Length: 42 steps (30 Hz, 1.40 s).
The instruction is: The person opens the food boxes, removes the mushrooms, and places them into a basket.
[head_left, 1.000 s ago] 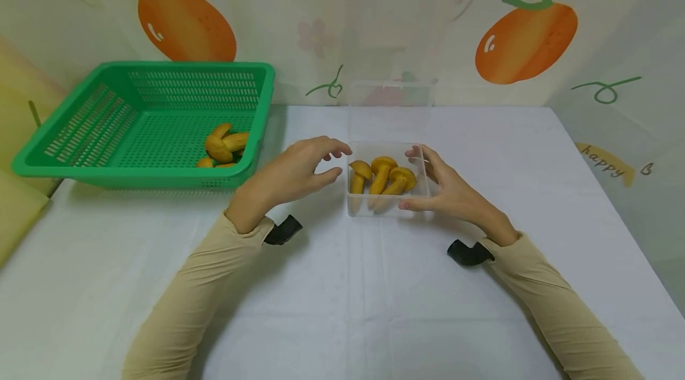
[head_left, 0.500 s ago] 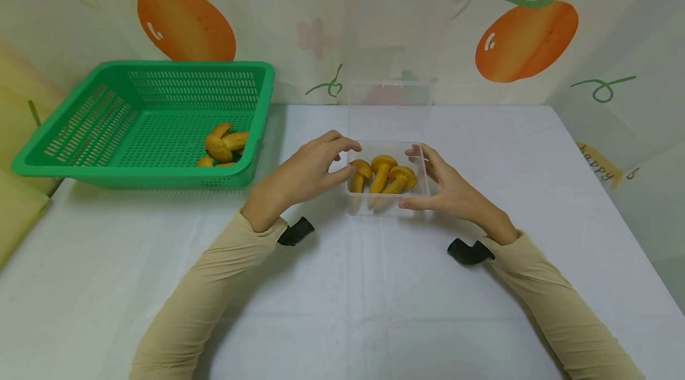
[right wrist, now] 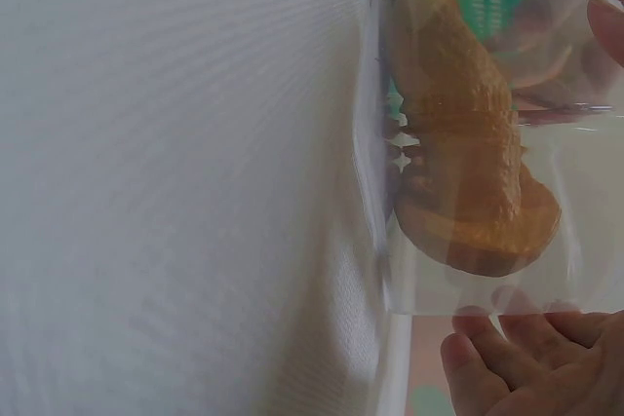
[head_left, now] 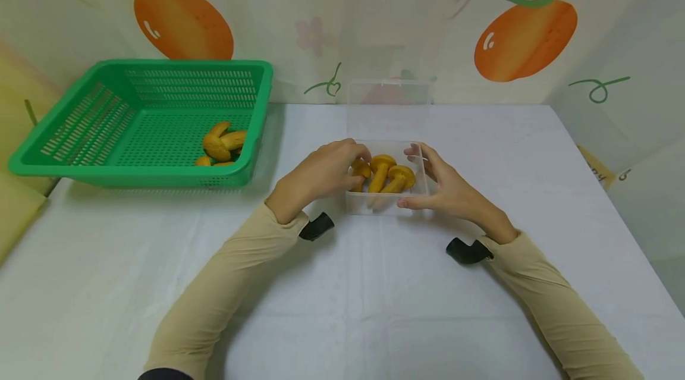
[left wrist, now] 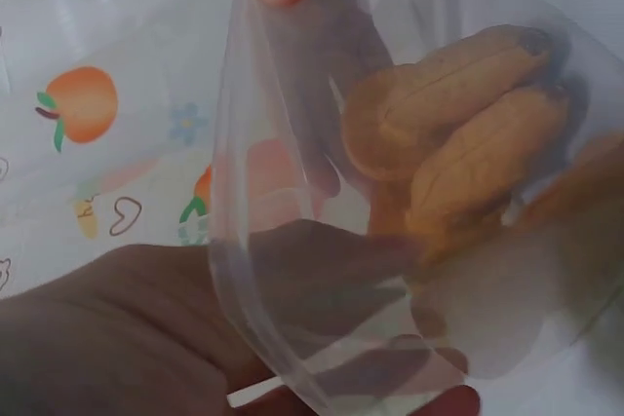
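A clear plastic box (head_left: 364, 204) stands on the table with its see-through lid (head_left: 389, 118) raised at the back. Three yellow-brown mushrooms lie inside; the middle mushroom (head_left: 380, 173) and right mushroom (head_left: 401, 179) are uncovered. My left hand (head_left: 323, 172) reaches over the box's left side, pinching the left mushroom (head_left: 361, 167) between curled fingers and thumb. My right hand (head_left: 455, 190) grips the box's right end, thumb along the front wall and fingers at the back. Through the box wall, mushrooms (left wrist: 487, 158) show in the left wrist view and a mushroom (right wrist: 458, 124) in the right wrist view.
A green slotted basket (head_left: 160, 175) stands at the back left, with several mushrooms (head_left: 216, 147) in its right front corner. A white cloth (head_left: 374, 297) covers the table. A patterned curtain (head_left: 417, 23) hangs right behind it.
My left hand has moved right, from beside the box to over its left side, and its fingers have closed around the left mushroom. The right hand has stayed on the box.
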{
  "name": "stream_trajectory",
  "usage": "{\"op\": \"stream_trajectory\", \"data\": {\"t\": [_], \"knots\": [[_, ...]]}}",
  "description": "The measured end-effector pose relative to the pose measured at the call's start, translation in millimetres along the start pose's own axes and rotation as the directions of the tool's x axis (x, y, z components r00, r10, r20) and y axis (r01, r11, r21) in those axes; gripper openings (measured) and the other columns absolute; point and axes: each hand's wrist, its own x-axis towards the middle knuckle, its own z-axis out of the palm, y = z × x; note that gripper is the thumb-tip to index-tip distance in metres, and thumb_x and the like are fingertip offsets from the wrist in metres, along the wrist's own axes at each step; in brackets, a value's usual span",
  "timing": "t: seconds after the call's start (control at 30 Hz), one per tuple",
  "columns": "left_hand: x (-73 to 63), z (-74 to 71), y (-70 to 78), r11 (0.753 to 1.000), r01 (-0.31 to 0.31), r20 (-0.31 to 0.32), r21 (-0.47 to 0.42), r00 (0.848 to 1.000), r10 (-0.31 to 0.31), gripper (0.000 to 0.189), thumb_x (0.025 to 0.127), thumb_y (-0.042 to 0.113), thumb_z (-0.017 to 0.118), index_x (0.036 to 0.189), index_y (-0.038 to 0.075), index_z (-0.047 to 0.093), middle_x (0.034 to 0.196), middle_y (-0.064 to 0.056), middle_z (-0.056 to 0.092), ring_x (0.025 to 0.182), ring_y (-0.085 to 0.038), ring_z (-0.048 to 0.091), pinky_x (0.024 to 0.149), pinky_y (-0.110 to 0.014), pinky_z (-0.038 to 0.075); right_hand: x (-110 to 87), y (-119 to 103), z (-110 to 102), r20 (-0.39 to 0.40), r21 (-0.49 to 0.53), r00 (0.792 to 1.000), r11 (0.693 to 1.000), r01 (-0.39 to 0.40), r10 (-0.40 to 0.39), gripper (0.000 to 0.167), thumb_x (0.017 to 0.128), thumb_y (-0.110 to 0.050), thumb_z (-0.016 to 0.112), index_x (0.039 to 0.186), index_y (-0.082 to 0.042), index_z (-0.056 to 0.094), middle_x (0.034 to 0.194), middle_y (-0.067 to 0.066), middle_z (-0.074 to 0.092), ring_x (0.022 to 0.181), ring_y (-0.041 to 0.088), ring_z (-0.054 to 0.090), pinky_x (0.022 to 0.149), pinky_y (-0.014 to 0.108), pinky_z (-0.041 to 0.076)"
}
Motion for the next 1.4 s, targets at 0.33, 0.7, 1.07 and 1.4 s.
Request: {"op": "stream_trajectory", "data": {"t": [0.33, 0.7, 1.07, 1.4], "knots": [[13.9, -2.3, 6.7, 0.995, 0.076, 0.065, 0.068, 0.995, -0.081, 0.038, 0.090, 0.004, 0.064, 0.127, 0.008, 0.067, 0.132, -0.006, 0.063, 0.107, -0.023, 0.059, 0.090, -0.036, 0.053, 1.3, -2, -1, -0.010, 0.002, 1.000, 1.000, 0.019, -0.019, 0.101, 0.081, -0.027, 0.083, 0.155, -0.007, 0.018, 0.158, 0.013, 0.030, 0.151, 0.031, 0.024, 0.122, 0.056, 0.018], [16.4, -2.7, 6.8, 0.995, 0.081, -0.002, 0.058, 0.997, -0.081, 0.033, 0.089, 0.002, 0.063, 0.120, 0.011, 0.072, 0.130, -0.004, 0.066, 0.103, -0.022, 0.060, 0.080, -0.033, 0.054, 0.9, -3, -1, -0.033, 0.015, 0.999, 1.000, 0.009, -0.009, 0.101, 0.079, -0.026, 0.085, 0.155, -0.010, 0.020, 0.157, 0.010, 0.032, 0.151, 0.029, 0.025, 0.122, 0.056, 0.019], [7.9, 1.3, 0.4, 0.991, 0.026, -0.140, 0.129, 0.990, -0.007, 0.029, 0.089, 0.015, 0.067, 0.117, 0.018, 0.073, 0.115, 0.003, 0.071, 0.092, -0.017, 0.063, 0.071, -0.036, 0.053, 1.3, -3, 0, -0.030, 0.008, 0.999, 1.000, 0.010, -0.010, 0.100, 0.079, -0.027, 0.084, 0.154, -0.010, 0.021, 0.157, 0.010, 0.032, 0.150, 0.029, 0.025, 0.122, 0.057, 0.019], [-0.8, 10.6, -4.9, 0.958, -0.084, -0.378, 0.275, 0.907, 0.188, 0.021, 0.089, 0.013, 0.064, 0.107, 0.017, 0.074, 0.105, 0.005, 0.074, 0.075, -0.017, 0.063, 0.055, -0.030, 0.050, -0.7, 0, 2, -0.027, 0.011, 1.000, 1.000, -0.005, 0.005, 0.103, 0.079, -0.027, 0.084, 0.156, -0.010, 0.017, 0.158, 0.012, 0.031, 0.150, 0.031, 0.025, 0.121, 0.059, 0.020]]}}
